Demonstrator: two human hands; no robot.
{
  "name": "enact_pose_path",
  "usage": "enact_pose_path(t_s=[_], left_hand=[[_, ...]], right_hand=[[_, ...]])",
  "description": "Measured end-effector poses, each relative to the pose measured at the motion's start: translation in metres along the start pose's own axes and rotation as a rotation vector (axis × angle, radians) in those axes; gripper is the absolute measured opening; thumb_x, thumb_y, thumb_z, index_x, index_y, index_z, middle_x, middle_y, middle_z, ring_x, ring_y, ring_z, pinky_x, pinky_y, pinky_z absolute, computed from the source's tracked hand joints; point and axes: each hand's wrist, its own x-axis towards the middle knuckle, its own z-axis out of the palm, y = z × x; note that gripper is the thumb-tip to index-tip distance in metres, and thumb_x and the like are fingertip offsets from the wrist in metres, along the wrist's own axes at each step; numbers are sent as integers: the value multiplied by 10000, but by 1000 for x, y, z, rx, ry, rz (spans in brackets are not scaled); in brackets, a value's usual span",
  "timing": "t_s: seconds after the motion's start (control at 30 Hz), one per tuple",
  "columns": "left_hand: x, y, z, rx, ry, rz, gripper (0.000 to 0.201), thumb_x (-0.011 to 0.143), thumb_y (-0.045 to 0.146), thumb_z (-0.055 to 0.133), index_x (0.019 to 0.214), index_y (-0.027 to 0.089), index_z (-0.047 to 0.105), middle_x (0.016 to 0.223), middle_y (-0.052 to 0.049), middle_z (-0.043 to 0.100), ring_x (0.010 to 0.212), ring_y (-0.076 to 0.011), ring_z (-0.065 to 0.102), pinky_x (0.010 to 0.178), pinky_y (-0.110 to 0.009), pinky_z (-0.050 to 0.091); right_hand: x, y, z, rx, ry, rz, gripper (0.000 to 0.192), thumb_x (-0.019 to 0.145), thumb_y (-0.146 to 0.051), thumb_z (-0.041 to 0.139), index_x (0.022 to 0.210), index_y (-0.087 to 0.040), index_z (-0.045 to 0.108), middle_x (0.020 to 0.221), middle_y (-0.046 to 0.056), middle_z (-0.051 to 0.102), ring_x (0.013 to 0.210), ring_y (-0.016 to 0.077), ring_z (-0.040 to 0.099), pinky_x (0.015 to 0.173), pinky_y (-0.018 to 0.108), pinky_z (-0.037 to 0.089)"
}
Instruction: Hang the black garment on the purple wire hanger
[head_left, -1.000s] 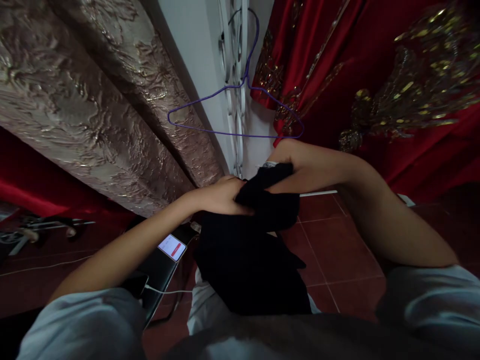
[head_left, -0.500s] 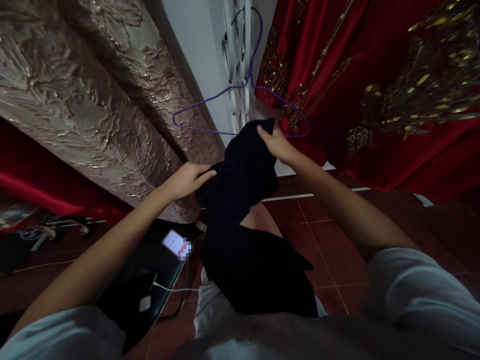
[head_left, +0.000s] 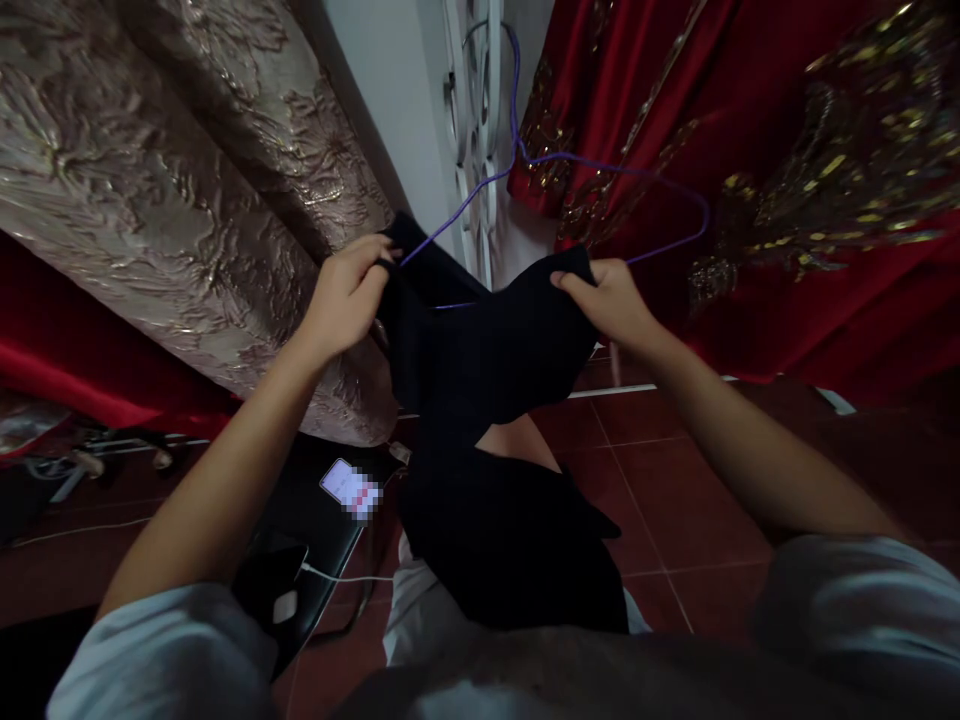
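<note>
A black garment (head_left: 480,400) hangs from both my hands in front of me and trails down to my lap. My left hand (head_left: 346,296) grips its upper left edge, right where the left end of a purple wire hanger (head_left: 592,165) slips inside the cloth. My right hand (head_left: 611,300) pinches the upper right edge of the garment, just below the hanger's right arm. The hanger hangs tilted from a white rack (head_left: 474,110) against the wall.
Red embroidered garments (head_left: 757,150) hang at the right, a beige brocade fabric (head_left: 165,190) at the left. A phone with a lit screen (head_left: 349,490) lies on a dark stool (head_left: 315,530) by my left knee, with a white cable. The floor is red tile (head_left: 675,500).
Both hands rose and spread the black garment apart. The hanger tilted, and its left end went into the garment by my left hand.
</note>
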Motion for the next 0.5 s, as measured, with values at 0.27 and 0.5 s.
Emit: enact_pose_path(t_s=[0.27, 0.5], left_hand=[[40, 1, 23, -59, 47, 2, 238, 918, 242, 519, 1119, 240, 645, 1094, -82, 719, 1127, -282, 662, 1095, -456, 479], [43, -11, 18, 10, 112, -17, 97, 929, 314, 578, 985, 268, 643, 1082, -63, 697, 1120, -300, 631, 1058, -480, 481]], right_hand=[[-35, -9, -24, -114, 276, -354, 449, 820, -158, 631, 1263, -231, 661, 1388, 84, 627, 1277, 238, 588, 1090, 388, 444], [-9, -15, -110, 41, 128, -17, 115, 750, -221, 798, 779, -143, 719, 785, 78, 711, 657, 137, 617, 655, 336, 474]])
